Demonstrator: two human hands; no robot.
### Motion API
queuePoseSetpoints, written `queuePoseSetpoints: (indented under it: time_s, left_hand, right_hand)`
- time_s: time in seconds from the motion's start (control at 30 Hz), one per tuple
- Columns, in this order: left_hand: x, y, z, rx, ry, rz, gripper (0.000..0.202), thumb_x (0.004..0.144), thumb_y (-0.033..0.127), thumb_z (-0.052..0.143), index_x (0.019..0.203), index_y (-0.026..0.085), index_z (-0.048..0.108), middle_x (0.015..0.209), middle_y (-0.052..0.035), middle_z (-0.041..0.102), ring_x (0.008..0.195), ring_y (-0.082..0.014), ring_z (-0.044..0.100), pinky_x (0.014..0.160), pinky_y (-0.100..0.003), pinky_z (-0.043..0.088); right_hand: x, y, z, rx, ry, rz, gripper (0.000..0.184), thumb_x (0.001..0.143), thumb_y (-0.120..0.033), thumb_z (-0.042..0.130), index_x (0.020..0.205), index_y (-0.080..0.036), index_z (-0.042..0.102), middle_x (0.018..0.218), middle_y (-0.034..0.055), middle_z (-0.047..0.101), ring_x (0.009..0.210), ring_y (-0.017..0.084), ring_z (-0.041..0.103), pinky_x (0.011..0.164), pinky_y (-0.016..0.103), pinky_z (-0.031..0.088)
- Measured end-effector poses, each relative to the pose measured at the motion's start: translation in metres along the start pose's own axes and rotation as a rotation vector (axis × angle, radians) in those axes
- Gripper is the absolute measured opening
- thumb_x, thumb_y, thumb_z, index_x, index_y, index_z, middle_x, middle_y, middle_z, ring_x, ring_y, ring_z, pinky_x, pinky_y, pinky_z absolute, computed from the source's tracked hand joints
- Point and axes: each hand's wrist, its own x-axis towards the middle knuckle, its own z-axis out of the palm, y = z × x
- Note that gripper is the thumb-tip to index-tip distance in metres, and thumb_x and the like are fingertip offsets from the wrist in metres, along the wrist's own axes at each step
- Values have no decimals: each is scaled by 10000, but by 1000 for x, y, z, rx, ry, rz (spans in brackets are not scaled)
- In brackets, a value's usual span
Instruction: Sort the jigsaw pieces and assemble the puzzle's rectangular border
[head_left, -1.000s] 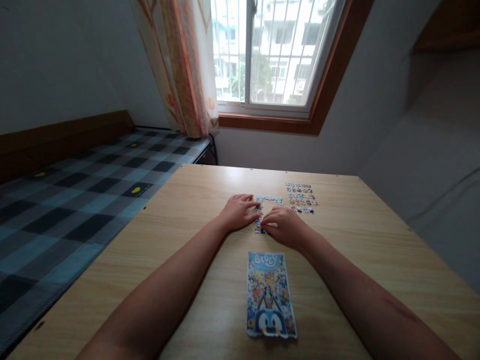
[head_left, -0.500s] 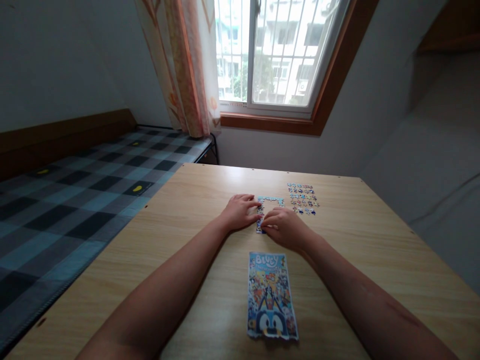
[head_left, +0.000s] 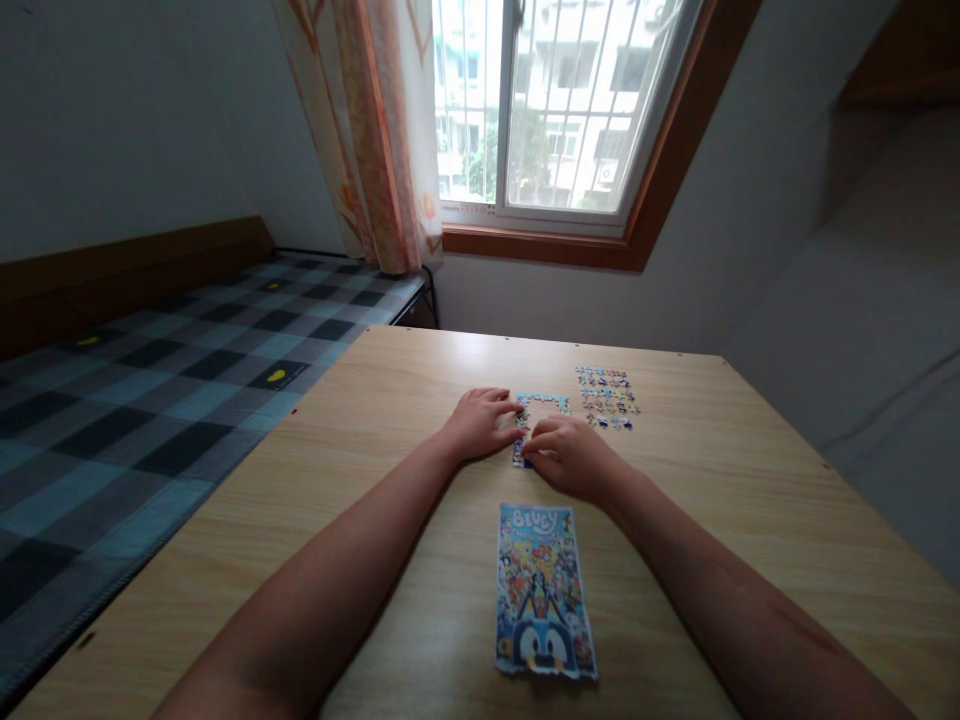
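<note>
A partly built jigsaw frame (head_left: 546,402) lies on the wooden table (head_left: 375,420), its left and top edges joined. My left hand (head_left: 477,422) rests flat beside the frame's left edge, fingers stretched toward it. My right hand (head_left: 570,455) lies over the frame's lower part, fingers curled and pressing down on the pieces; what is under them is hidden. Loose puzzle pieces (head_left: 606,396) are laid out in rows just right of the frame. A colourful picture card (head_left: 541,588) lies nearer to me, between my forearms.
A bed with a checked cover (head_left: 150,390) runs along the table's left side. A window (head_left: 555,100) with a curtain (head_left: 367,130) is behind the table. A pale wall slopes down on the right.
The hands have hardly moved; my right hand's fingers shifted slightly on the frame. The view has drifted a little.
</note>
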Motion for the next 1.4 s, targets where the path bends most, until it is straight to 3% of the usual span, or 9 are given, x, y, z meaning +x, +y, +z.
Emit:
queuePoseSetpoints:
  time_s: [0.3, 0.47, 0.8, 1.2, 1.4]
  left_hand:
    - [0, 0, -1, -13, -8, 2, 495, 878, 613, 612, 1270, 322, 693, 1413, -76, 601, 1331, -268, 513, 1132, -462, 354]
    - [-1, -1, -2, -22, -17, -4, 498, 879, 614, 602, 1274, 324, 688, 1430, -70, 586, 1340, -274, 499, 1143, -468, 338]
    - [-2, -1, -4, -33, -48, -13, 581, 806, 653, 666, 1294, 338, 669, 1463, -56, 555, 1363, -293, 466, 1160, -474, 316]
    - [-2, -2, -2, -22, -49, -8, 593, 824, 681, 631, 1310, 342, 659, 1466, -64, 552, 1368, -277, 465, 1156, -469, 318]
    - [-3, 0, -6, -39, -79, -8, 702, 750, 716, 688, 1337, 334, 636, 1496, -63, 524, 1391, -312, 429, 1174, -488, 291]
  right_hand:
    - [-1, -1, -1, 42, 62, -14, 128, 894, -185, 651, 874, -234, 768, 869, 47, 728, 852, 186, 640, 819, 327, 474]
    - [-1, -5, -3, 52, 5, -41, 85, 841, -192, 712, 864, -251, 768, 864, 22, 726, 830, 184, 628, 798, 320, 464]
    - [-3, -4, -5, 51, -44, -38, 144, 874, -183, 666, 835, -257, 783, 844, 18, 723, 814, 169, 617, 773, 309, 453]
    - [-3, -1, -4, 54, -40, -28, 137, 877, -197, 672, 838, -264, 785, 823, 10, 720, 798, 162, 612, 755, 300, 451]
    - [-3, -1, -3, 48, -42, -33, 155, 889, -197, 658, 824, -264, 781, 794, 5, 709, 773, 154, 602, 733, 293, 436]
